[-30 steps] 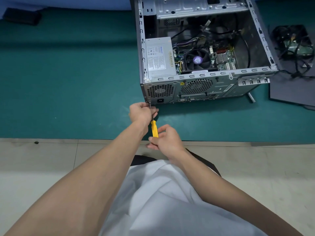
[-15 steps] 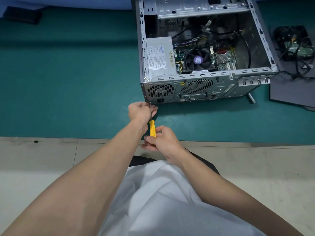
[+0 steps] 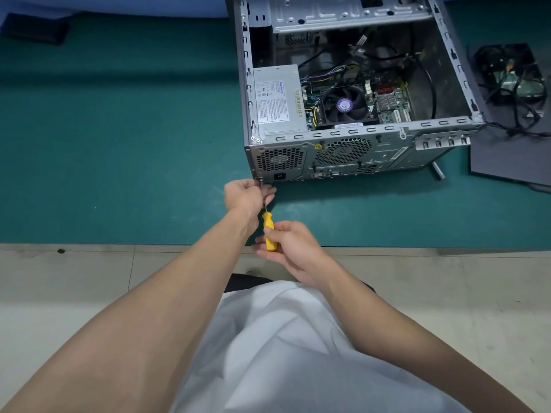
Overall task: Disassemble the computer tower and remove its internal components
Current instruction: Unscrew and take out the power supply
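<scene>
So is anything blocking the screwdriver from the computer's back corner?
Nothing visible does. The screwdriver tip sits at the case back corner; the left hand pinches its shaft there, and the right hand holds the handle.

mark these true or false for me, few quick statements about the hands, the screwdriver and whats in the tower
1. The right hand grips the yellow handle of the screwdriver. True.
2. The tower is closed, its inside hidden. False: it lies open on top, and the cooler fan shows.
3. The left hand pinches the screwdriver's shaft at the tower's rear bottom-left corner. True.
4. The power supply has been taken out of the tower. False: it sits inside, against the rear panel.
</scene>
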The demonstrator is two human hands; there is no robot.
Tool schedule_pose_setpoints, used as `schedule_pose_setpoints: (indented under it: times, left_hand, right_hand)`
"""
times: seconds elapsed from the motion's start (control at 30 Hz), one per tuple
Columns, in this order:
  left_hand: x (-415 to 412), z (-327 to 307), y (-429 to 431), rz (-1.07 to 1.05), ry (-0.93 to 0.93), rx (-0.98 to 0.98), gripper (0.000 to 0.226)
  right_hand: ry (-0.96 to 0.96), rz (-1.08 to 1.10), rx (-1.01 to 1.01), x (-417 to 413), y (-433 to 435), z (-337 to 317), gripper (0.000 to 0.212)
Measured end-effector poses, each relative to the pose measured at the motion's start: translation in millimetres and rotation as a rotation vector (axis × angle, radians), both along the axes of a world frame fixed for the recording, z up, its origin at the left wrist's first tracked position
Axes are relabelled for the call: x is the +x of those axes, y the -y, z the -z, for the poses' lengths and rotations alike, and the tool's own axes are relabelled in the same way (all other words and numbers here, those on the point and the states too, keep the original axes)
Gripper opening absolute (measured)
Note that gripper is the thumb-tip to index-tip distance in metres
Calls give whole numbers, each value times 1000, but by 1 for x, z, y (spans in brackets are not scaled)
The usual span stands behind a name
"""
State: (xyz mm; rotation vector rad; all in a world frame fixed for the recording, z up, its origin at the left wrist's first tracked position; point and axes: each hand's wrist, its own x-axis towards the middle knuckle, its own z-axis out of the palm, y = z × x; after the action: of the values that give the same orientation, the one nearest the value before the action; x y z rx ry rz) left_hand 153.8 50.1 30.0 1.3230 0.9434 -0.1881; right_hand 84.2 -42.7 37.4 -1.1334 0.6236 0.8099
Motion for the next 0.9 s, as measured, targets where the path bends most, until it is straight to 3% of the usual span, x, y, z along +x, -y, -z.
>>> schedule_pose_setpoints:
  times: [0.07, 0.2, 0.27, 0.4, 0.5, 0.6, 0.7, 0.8, 0.9]
  left_hand:
    - [-1, 0, -1, -4, 30, -98, 13]
    - [-4, 3, 0, -24, 22, -67, 12]
    - [-4, 6, 3, -20, -6, 34, 14]
    - [-2, 8, 4, -29, -16, 2, 16]
    - [-4, 4, 1, -4, 28, -97, 16]
    - [-5, 3, 0, -17, 24, -128, 19]
    - [-1, 4, -1, -76, -26, -32, 11]
    - [2, 6, -1, -66, -33, 25, 15]
    - [2, 7, -2, -63, -7, -37, 18]
  right_hand:
    - [-54, 16, 107, 0, 2, -1, 20]
    - [66, -66, -143, -1, -6, 3, 7]
    - [98, -57, -197, -2, -10, 4, 17]
    - [37, -15, -68, 2, -4, 3, 11]
    - [-54, 13, 80, 2, 0, 0, 23]
    - [16, -58, -87, 1, -3, 2, 20]
    - [58, -71, -222, 1, -8, 3, 15]
    - [44, -37, -192, 2, -8, 2, 18]
    - [24, -45, -83, 4, -6, 0, 20]
